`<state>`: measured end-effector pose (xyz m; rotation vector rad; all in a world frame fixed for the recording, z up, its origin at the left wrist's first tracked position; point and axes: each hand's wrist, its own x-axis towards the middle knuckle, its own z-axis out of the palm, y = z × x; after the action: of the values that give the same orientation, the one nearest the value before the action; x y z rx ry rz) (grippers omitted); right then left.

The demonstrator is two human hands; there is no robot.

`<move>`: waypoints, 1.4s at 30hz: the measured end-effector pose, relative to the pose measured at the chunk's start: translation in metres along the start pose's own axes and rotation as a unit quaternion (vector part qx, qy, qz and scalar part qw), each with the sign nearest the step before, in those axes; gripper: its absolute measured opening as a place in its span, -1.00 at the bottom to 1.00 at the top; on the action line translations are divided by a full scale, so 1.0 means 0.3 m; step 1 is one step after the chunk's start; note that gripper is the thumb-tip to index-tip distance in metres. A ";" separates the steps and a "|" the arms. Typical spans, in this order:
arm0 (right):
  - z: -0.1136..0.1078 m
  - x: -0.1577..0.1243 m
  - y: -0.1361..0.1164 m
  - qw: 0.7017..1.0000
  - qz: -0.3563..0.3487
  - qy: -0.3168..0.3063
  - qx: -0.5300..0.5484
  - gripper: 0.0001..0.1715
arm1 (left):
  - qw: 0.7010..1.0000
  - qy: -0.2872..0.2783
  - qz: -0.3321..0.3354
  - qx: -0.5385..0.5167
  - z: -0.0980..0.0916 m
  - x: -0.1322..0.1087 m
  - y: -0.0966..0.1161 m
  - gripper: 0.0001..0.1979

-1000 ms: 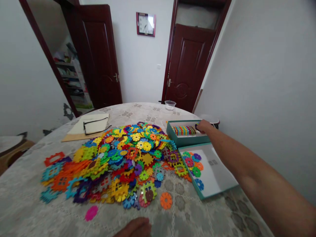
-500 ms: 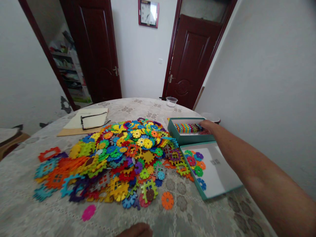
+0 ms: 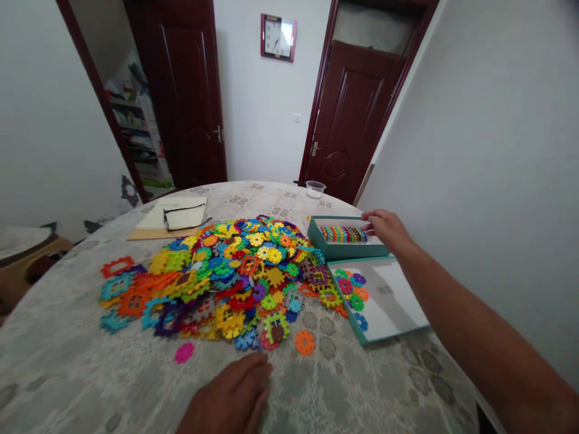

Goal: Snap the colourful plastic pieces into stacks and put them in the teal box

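Observation:
My right hand (image 3: pixel 386 229) reaches over the right end of a green box (image 3: pixel 344 250). Its fingers are apart, the tips close to a row of colourful flower-shaped discs (image 3: pixel 346 234) standing on edge inside; whether they touch is unclear. Low in the view, my left hand (image 3: pixel 230 392) rests on the tablecloth with fingers loosely extended and nothing visible in them. Beyond it spreads a big heap of plastic building pieces (image 3: pixel 239 271), toothed frames and notched discs. An orange disc (image 3: pixel 304 343) and a pink disc (image 3: pixel 184 352) lie loose near the left hand.
In front of the box sits its white-lined lid (image 3: pixel 393 301), with several discs (image 3: pixel 356 295) along its left side. Glasses (image 3: pixel 185 217) lie on a notebook (image 3: pixel 154 218) at the back left. A clear plastic bowl (image 3: pixel 315 189) stands near the far edge.
My right hand has drawn back a little from the row of discs, its fingers spreading. My left hand shows more fully at the bottom. The camera view has shifted.

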<state>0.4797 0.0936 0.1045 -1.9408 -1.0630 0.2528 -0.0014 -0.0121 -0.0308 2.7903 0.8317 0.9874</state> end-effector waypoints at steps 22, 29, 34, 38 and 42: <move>0.417 -0.787 -0.026 0.917 -0.288 -0.224 -0.161 -0.53 | 0.982 0.006 -0.180 0.055 -0.041 0.045 -0.011 -0.77; 0.388 -0.776 -0.029 0.928 -0.256 -0.268 -0.044 -0.52 | 0.985 -0.040 -0.153 0.070 -0.020 0.056 -0.022 -0.70; 0.382 -0.783 -0.061 0.936 -0.204 -0.287 0.029 -0.69 | 0.981 -0.059 -0.161 0.087 -0.001 0.069 -0.017 -0.66; 0.389 -0.769 -0.047 0.953 -0.197 -0.232 -0.008 -0.71 | 0.978 -0.063 -0.177 0.091 -0.002 0.077 -0.013 -0.72; 0.394 -0.754 -0.034 0.960 -0.190 -0.205 0.006 -0.66 | 0.978 -0.062 -0.176 0.094 -0.004 0.076 -0.010 -0.86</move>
<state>0.2717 -0.0045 -0.0068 -1.6645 -1.6736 0.4564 0.0113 0.0020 -0.0176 2.6735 1.4029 0.7027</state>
